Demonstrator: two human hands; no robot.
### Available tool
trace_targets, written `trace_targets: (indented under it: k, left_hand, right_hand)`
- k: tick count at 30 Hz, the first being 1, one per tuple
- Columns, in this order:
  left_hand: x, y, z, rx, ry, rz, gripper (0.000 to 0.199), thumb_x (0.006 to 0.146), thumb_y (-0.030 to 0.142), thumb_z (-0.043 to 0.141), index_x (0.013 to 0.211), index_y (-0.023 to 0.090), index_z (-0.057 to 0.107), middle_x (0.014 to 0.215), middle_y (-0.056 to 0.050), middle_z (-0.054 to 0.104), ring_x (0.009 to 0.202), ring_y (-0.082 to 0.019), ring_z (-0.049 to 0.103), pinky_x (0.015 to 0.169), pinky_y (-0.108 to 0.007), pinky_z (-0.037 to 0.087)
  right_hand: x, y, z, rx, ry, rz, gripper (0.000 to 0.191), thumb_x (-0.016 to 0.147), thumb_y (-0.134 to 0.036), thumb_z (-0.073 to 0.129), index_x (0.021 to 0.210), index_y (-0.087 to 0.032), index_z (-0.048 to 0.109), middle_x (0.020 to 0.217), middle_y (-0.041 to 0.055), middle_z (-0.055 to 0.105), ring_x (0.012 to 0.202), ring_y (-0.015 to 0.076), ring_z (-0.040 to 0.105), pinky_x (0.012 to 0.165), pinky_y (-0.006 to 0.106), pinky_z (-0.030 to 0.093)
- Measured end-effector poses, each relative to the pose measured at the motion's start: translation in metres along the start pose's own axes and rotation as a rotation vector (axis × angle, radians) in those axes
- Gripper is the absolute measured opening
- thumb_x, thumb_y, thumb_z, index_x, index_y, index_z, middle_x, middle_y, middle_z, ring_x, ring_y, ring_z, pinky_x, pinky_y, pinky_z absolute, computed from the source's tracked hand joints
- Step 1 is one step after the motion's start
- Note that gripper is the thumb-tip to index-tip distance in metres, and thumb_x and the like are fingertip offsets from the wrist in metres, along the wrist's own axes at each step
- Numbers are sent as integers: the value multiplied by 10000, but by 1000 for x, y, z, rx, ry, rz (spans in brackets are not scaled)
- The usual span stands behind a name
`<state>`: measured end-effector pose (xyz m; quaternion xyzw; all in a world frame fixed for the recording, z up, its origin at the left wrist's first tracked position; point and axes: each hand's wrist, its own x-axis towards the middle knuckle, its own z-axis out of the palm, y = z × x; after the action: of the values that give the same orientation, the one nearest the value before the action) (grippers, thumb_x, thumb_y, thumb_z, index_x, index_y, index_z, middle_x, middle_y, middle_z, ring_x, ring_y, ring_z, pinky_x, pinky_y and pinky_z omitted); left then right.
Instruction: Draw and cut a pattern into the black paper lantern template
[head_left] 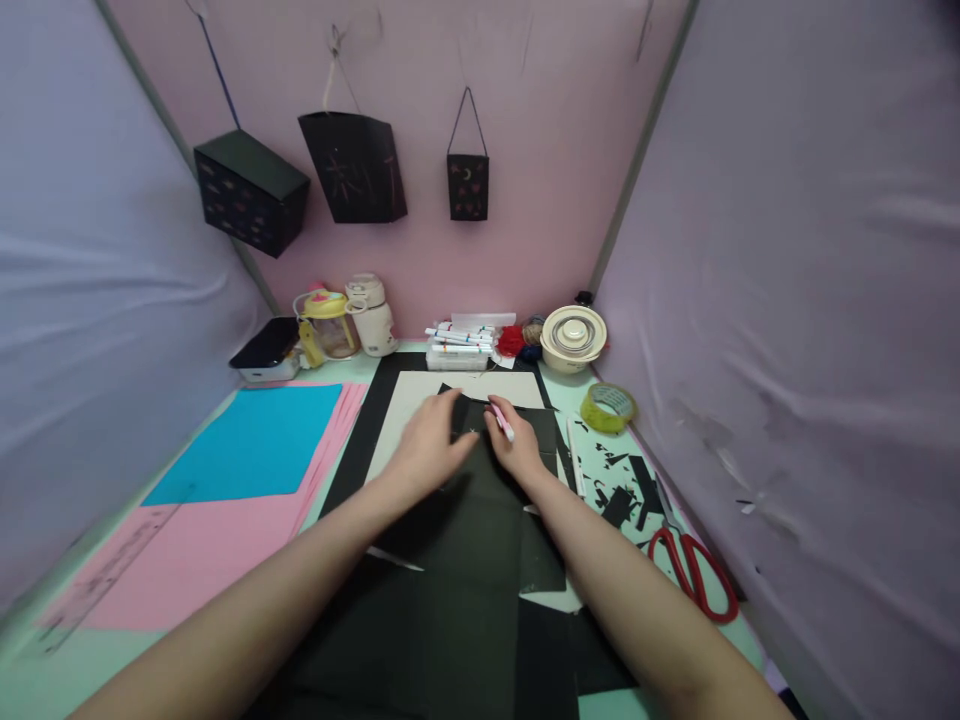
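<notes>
The right hand (pixel 521 445) grasps a pink-and-white pen (pixel 502 423) between thumb and fingers, the barrel slanting and jutting out of the grip on the side facing the left hand (pixel 427 440). The left hand is loose, its thumb spread away from the fingers, with nothing seen in it; whether its fingertips press on the paper I cannot tell.

The black paper (pixel 472 550) lies below both hands, running from their fingertips back between the 2 forearms toward the wearer. Its far edge sits just by the fingers, and a small pale mark (pixel 473 431) shows on it between the 2 hands. Beneath its far end is a white board (pixel 414 388).

Right of the right hand lie a white stick-like tool (pixel 575 458), black scraps (pixel 618 507), and scissors with 2 red handle loops (pixel 696 580). A tape roll (pixel 598 418) rests farther back. Left of the left hand, a blue sheet (pixel 247 440) lies on pink sheets (pixel 225 555).
</notes>
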<state>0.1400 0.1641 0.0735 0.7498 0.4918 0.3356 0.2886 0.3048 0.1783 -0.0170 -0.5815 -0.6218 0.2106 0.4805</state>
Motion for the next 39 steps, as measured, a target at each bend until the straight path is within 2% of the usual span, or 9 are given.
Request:
trace_targets:
  k: [4, 8, 11, 15, 20, 24, 29, 33, 39]
  left_hand:
    - [-9, -50, -34, 197, -69, -366, 613, 722, 483, 684, 1205, 136, 532, 975, -115, 690, 958, -309, 659, 816, -380, 490]
    - [-17, -55, -28, 22, -222, -470, 521, 667, 506, 717, 1034, 161, 586, 888, -70, 704, 816, -260, 679, 628, -297, 496]
    - [-9, -48, -26, -14, -300, -434, 428, 632, 439, 735, 937, 166, 610, 864, -66, 706, 799, -259, 674, 587, -282, 481]
    - [22, -39, -55, 3, -390, -375, 458, 563, 418, 769, 948, 197, 654, 928, -41, 726, 870, -269, 669, 653, -285, 491]
    - [72, -16, -96, 465, -729, -117, 462, 590, 353, 756, 1024, 214, 679, 1040, -43, 728, 974, -273, 646, 800, -301, 458]
    - [89, -4, -82, 589, -969, 56, 410, 653, 248, 716, 1060, 208, 683, 1024, -36, 739, 940, -243, 653, 803, -280, 452]
    - [78, -19, -47, 809, -810, 200, 582, 724, 173, 706, 1288, 181, 563, 1194, -115, 670, 1062, -270, 619, 875, -323, 445]
    - [46, -29, -33, 866, -409, 442, 517, 817, 188, 656, 1315, 136, 528, 1292, -170, 575, 1217, -315, 518, 1032, -433, 369]
    - [-19, -40, -9, 558, -487, 547, 365, 920, 328, 579, 1245, 164, 601, 1335, -148, 565, 1269, -277, 500, 1056, -394, 405]
  right_hand:
    - [2, 0, 1, -4, 16, 3, 346, 925, -350, 485, 1242, -243, 575, 1137, 76, 710, 1065, 256, 668, 930, 396, 501]
    - [1, -2, 0, 178, 75, -38, 327, 917, -352, 502, 1202, -221, 594, 1117, 80, 716, 1065, 237, 668, 960, 380, 496]
    - [0, -9, -5, 315, 146, -102, 310, 924, -349, 498, 1178, -204, 599, 1093, 88, 719, 1043, 221, 674, 950, 362, 509]
    - [0, -24, -16, 399, 214, -192, 297, 929, -339, 499, 1171, -197, 596, 1051, 89, 712, 918, 201, 696, 855, 344, 550]
    - [-2, -35, -25, 444, 240, -155, 257, 909, -311, 527, 1114, -183, 614, 898, 60, 713, 790, 177, 687, 777, 326, 556]
    - [-3, -34, -26, 393, 242, -166, 240, 900, -282, 526, 1101, -188, 617, 848, 40, 702, 769, 169, 671, 785, 326, 541]
    - [-4, -22, -20, 299, 242, -158, 215, 885, -267, 516, 1053, -195, 629, 793, 25, 687, 749, 171, 654, 775, 323, 524]
    - [-4, -16, -17, 282, 218, -129, 210, 876, -258, 517, 1031, -190, 640, 762, 21, 678, 713, 168, 644, 764, 323, 515]
    - [-3, -29, -25, 315, 170, -39, 233, 864, -325, 570, 1029, -198, 674, 779, 25, 671, 721, 172, 625, 724, 312, 495]
